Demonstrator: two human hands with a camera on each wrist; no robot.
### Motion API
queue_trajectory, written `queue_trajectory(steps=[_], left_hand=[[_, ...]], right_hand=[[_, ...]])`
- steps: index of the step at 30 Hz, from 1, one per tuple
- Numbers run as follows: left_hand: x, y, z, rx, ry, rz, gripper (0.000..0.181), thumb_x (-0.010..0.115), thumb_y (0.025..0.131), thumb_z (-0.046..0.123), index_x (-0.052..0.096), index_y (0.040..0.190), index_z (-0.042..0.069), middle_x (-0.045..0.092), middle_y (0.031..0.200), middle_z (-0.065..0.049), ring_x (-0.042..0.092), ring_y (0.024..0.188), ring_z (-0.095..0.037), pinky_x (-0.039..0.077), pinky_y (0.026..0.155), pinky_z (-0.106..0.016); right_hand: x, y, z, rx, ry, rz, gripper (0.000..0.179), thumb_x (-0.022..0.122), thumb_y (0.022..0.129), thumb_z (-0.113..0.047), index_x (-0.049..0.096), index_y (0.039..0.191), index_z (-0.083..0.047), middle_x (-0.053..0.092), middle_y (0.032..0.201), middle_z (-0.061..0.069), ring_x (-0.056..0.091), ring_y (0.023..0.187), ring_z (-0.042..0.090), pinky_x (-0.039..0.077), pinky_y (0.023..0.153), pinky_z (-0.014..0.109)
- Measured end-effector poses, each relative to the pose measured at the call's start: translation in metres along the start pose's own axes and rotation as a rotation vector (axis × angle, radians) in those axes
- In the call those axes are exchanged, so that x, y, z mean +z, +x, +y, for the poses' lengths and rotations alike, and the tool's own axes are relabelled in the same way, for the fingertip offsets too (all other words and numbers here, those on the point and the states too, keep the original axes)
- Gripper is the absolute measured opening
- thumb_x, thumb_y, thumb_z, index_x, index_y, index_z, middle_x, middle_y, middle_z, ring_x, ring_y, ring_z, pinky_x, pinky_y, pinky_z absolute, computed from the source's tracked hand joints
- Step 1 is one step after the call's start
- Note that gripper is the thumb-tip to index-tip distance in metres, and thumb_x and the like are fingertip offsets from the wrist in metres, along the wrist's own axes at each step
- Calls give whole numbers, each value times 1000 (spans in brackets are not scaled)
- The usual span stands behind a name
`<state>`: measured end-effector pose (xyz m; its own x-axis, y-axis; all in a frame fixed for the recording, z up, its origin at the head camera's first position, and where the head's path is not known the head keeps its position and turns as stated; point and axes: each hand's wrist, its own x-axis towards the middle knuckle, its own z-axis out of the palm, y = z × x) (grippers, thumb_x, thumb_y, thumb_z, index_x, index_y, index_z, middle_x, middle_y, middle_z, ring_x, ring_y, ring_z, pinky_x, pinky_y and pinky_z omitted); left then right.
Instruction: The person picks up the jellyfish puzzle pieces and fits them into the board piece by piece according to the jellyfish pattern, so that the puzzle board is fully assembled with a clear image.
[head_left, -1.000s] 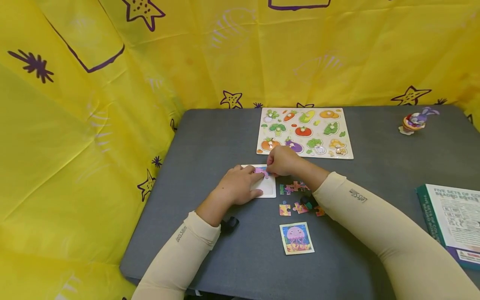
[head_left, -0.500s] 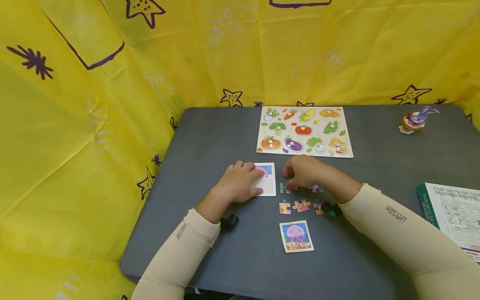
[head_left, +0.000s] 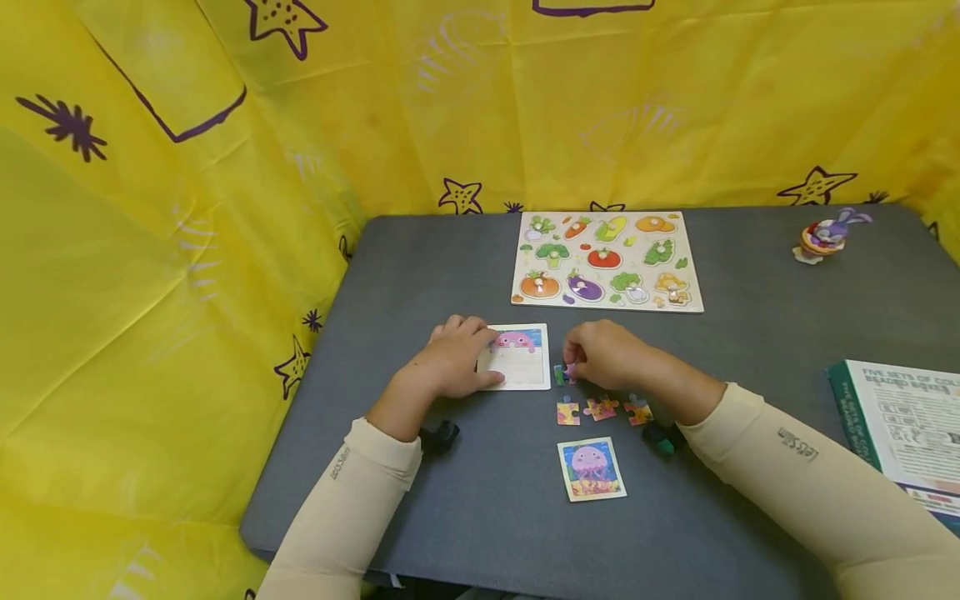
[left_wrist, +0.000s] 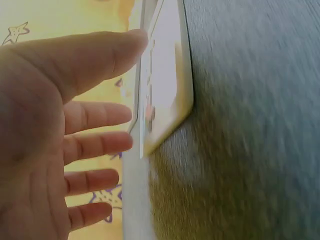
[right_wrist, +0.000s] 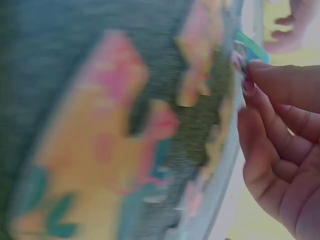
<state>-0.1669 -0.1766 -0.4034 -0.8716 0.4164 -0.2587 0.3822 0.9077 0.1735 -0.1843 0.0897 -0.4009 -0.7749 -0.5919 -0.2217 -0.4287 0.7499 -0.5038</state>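
My left hand (head_left: 452, 358) lies at the left edge of a white puzzle tray (head_left: 517, 375), fingers spread and thumb over the lower rim. In the left wrist view its fingers are straight and the palm holds nothing. Along the tray's top runs a fitted strip (head_left: 514, 339) with a pink jellyfish head and blue water. To the right, my right hand (head_left: 606, 354) pinches a green and pink jigsaw piece (right_wrist: 241, 64) between thumb and forefinger, low over the table. Other pieces of that row are hidden beneath this hand. Below it lie three yellow-pink jigsaw pieces (head_left: 602, 408).
A jellyfish picture card (head_left: 591, 471) lies nearer the front edge. Behind the tray is a vegetable peg board (head_left: 606, 262). A teal and white box (head_left: 900, 433) lies at the right, and a small bunny figurine (head_left: 825, 237) stands at the back right.
My right hand has left the tray, moved right to the loose pieces and pinched one. My left hand has slid a little left, uncovering more of the jellyfish strip.
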Motion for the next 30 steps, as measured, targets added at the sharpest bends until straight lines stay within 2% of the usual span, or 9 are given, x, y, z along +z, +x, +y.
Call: queue_trajectory(steps=[4, 9, 14, 19, 25, 30], left_hand=[[-1, -3, -7, 9, -4, -25, 69, 70, 92, 52, 54, 148, 15, 52, 144, -5, 42, 130, -28, 35, 108, -46], [-1, -3, -12, 4, -25, -16, 64, 70, 93, 47, 56, 146, 15, 54, 141, -4, 43, 125, -26, 36, 104, -44], [-3, 1, -16, 17, -44, 19, 52, 70, 93, 39, 63, 140, 18, 56, 133, -3, 44, 120, -26, 37, 99, -44], [-5, 5, -19, 19, -49, 30, 43, 66, 94, 32, 67, 136, 23, 58, 129, -2, 46, 116, -26, 39, 96, -45], [-4, 12, -22, 10, -59, 75, 32, 61, 97, 28, 72, 127, 25, 61, 119, -3, 48, 109, -26, 41, 93, -44], [-4, 15, -23, -8, -58, 104, 26, 62, 97, 27, 74, 119, 24, 62, 116, -4, 49, 110, -27, 42, 94, -45]], right_hand=[[-8, 8, -7, -13, 97, -6, 12, 78, 90, -16, 70, 83, -12, 64, 73, -1, 57, 63, 14, 47, 61, 29], [-5, 35, -21, -21, 170, -6, 7, 78, 90, -16, 73, 87, -12, 66, 73, 0, 56, 62, 14, 46, 59, 28], [5, 64, -34, -37, 154, -14, 5, 77, 90, -16, 76, 87, -12, 67, 74, -1, 57, 71, 14, 45, 64, 27], [12, 82, -42, -26, 108, -19, 6, 76, 88, -17, 77, 83, -14, 67, 78, 0, 58, 77, 16, 44, 65, 26], [17, 91, -47, 4, 57, -23, 5, 77, 86, -16, 77, 82, -14, 69, 84, 2, 60, 79, 18, 45, 64, 26], [16, 94, -51, 17, 29, 8, 7, 76, 87, -14, 77, 80, -14, 67, 86, 4, 58, 79, 19, 44, 61, 27]])
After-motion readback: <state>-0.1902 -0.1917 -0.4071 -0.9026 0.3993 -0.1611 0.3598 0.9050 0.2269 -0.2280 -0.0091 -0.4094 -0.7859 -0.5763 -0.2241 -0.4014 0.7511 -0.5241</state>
